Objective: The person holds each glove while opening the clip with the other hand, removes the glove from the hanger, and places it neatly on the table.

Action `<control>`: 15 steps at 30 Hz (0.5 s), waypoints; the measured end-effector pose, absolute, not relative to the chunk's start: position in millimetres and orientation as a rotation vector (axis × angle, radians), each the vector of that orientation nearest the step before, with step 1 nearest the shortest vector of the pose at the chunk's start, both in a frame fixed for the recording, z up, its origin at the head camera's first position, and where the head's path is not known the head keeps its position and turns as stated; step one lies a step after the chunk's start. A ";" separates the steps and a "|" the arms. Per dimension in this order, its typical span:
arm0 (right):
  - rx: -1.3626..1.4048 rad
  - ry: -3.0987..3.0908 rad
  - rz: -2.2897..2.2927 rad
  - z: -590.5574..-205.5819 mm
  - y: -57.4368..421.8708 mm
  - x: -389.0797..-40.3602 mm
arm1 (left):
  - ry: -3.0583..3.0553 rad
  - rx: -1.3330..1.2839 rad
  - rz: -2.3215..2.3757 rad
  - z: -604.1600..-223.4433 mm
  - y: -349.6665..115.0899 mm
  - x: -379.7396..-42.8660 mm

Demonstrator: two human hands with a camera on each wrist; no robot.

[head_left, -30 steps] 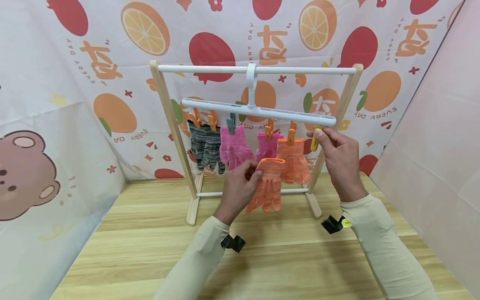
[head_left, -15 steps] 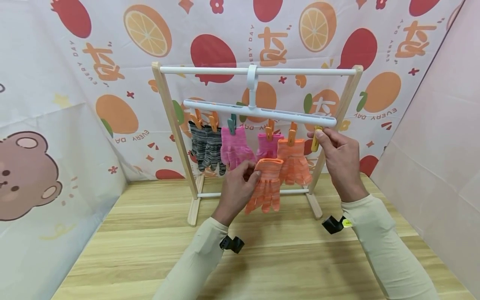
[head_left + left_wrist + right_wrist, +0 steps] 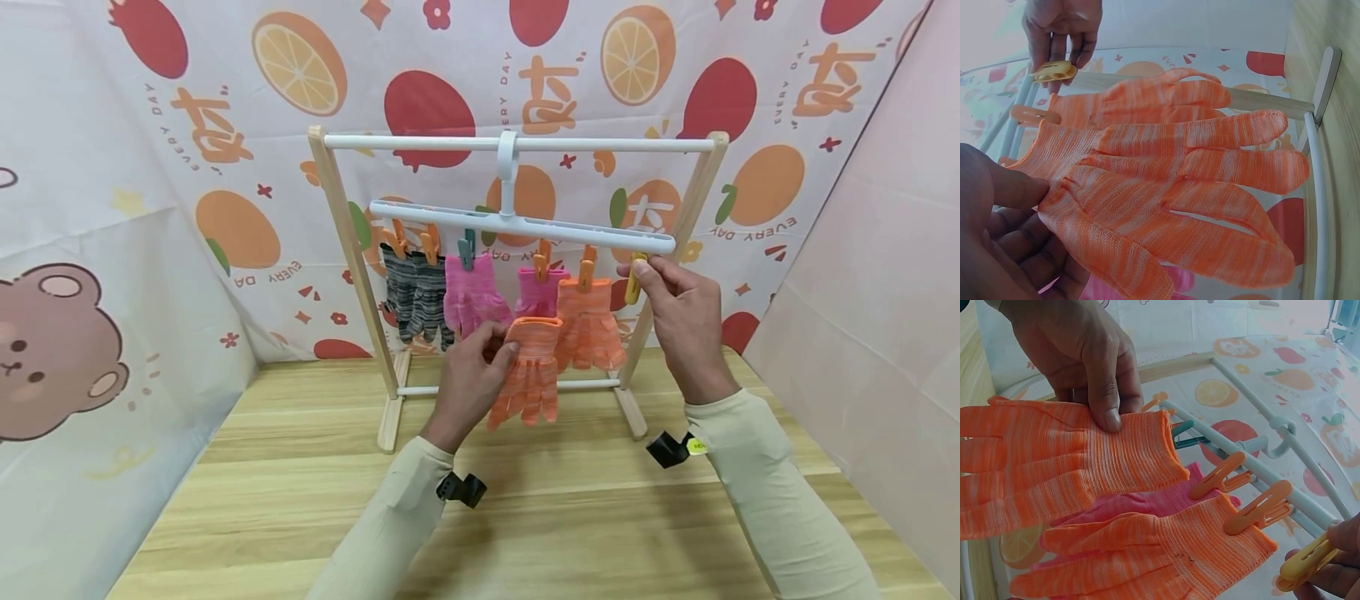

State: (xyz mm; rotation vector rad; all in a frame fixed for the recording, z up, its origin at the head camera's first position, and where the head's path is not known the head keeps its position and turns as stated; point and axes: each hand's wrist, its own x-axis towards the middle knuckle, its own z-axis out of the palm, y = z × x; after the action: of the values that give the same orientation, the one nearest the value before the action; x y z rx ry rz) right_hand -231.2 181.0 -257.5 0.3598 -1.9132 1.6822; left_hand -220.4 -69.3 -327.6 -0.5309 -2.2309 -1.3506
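The loose orange glove dangles fingers-down in front of the rack, its cuff below the hanger. Reading from the left: black-and-grey gloves hang under two orange clips, then a pink glove under a green clip. Here comes the left hand, thumb and fingers clamped on the loose glove's cuff edge. Just behind it, a second pink glove hangs, then another orange glove, each under its own orange clip. And out at the low right end of the tilted hanger, the right hand pinches the yellow clip between thumb and fingers; whether the clip's mouth gapes, I can't tell. Looks to me like we're at the last peg, readying it for this glove. The next move, I'd say, calls for lifting the cuff rightward into that clip, then letting it bite.
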 end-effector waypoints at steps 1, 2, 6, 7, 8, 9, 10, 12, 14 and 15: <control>0.357 -1.916 1.676 -257.6 181.0 -231.3 | -2.233 -0.528 -1.353 -327.3 -69.9 -220.2; 0.354 -1.920 1.669 -257.4 181.0 -231.3 | -2.233 -0.528 -1.357 -327.1 -70.4 -220.2; 0.349 -1.922 1.656 -257.6 180.8 -231.6 | -2.238 -0.504 -1.383 -327.9 -72.9 -220.0; 0.348 -1.921 1.656 -257.8 180.8 -231.6 | -2.239 -0.496 -1.387 -328.2 -73.4 -220.0; 0.347 -1.921 1.658 -257.9 180.7 -231.8 | -2.238 -0.490 -1.394 -328.5 -74.0 -220.0; 0.345 -1.922 1.658 -258.0 180.7 -231.8 | -2.237 -0.482 -1.399 -328.6 -74.4 -219.8; 0.343 -1.923 1.658 -258.1 180.7 -231.9 | -2.235 -0.476 -1.406 -328.5 -74.8 -219.7; 0.343 -1.924 1.658 -258.2 180.6 -231.9 | -2.233 -0.467 -1.406 -328.0 -75.4 -219.6; 0.340 -1.927 1.658 -258.2 180.4 -231.6 | -2.231 -0.462 -1.407 -327.2 -75.9 -219.7; 0.340 -1.929 1.658 -258.1 180.3 -231.5 | -2.230 -0.460 -1.403 -326.6 -76.2 -219.7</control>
State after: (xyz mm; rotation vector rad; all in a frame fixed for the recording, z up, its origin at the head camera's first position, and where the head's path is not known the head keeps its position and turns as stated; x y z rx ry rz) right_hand -231.5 180.3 -258.1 0.3402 -1.9289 1.6575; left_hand -219.7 -76.2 -326.6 -0.4600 -2.2296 -1.4035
